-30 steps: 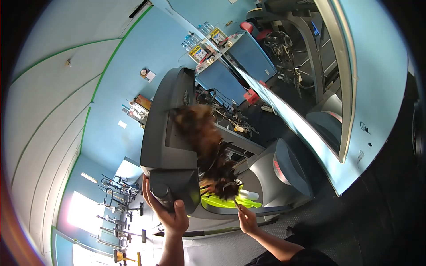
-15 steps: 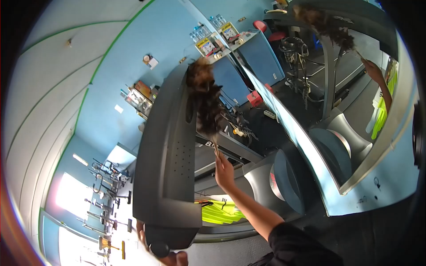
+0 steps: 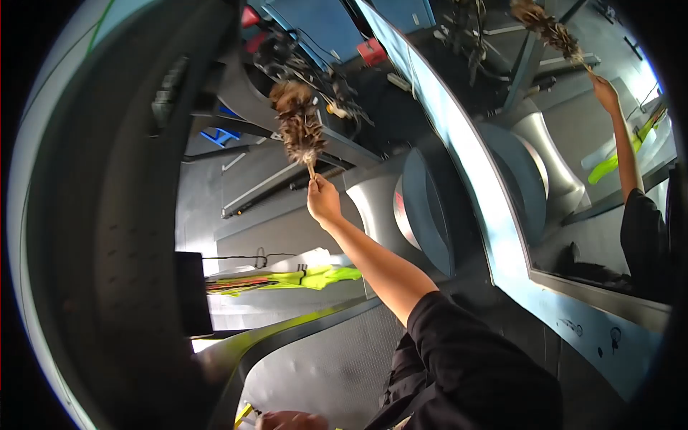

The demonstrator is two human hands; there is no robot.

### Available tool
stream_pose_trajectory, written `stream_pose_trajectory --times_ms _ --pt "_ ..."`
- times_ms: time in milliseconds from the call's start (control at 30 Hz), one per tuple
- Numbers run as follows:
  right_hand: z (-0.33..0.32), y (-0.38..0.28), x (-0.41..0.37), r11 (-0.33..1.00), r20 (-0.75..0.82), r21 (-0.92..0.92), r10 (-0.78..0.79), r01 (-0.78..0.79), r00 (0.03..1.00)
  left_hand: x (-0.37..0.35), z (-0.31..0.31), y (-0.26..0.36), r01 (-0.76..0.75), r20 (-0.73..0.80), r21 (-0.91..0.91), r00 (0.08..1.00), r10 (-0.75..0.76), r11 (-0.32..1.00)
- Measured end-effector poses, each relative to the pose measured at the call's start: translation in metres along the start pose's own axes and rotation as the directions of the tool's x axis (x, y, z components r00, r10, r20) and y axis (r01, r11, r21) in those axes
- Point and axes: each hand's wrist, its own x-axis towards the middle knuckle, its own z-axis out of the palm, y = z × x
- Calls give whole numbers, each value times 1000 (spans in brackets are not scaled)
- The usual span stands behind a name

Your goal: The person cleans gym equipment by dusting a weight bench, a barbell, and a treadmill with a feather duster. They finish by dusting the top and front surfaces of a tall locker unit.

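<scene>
My right hand [image 3: 325, 199] is closed around the thin handle of a feather duster [image 3: 299, 123] with brown and grey feathers. It is raised, feathers upward, and looks clear of nearby surfaces. The large dark console housing [image 3: 122, 251] of an exercise machine fills the left side, close to the camera. At the bottom edge, part of my left hand [image 3: 290, 421] shows, cut off by the frame, so its fingers cannot be made out. Behind my right forearm lies a bright yellow-green and white cloth [image 3: 308, 276].
A wall mirror [image 3: 609, 247] on the right reflects my arm and the duster. Beside it stands a rounded grey machine cover [image 3: 428, 213]. Farther back are tangled cables [image 3: 337, 107], a red box [image 3: 371, 51] and a blue cabinet [image 3: 322, 27].
The view has tilted down and come nearer the console. The duster has come away from the console's far end. My left hand no longer shows on the console's near end.
</scene>
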Motion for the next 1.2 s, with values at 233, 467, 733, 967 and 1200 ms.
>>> stream_pose_trajectory --times_ms 233,467,733,967,1200 --pt "-38 125 67 962 -59 -260 73 -86 996 -36 79 2 99 128 336 980 -150 937" --pt "-175 327 21 747 -52 -665 -13 -25 999 -53 216 -16 732 -60 -396 581 -812 554" --pt "-192 362 51 613 308 -742 -47 271 950 -103 262 -54 783 -100 -442 442 -891 438" --pt "-92 373 212 498 242 -862 235 97 941 -106 260 -51 782 -254 -522 239 -937 341" --pt "-161 370 162 592 105 -806 116 16 988 -111 240 -50 855 18 -185 496 -868 485"
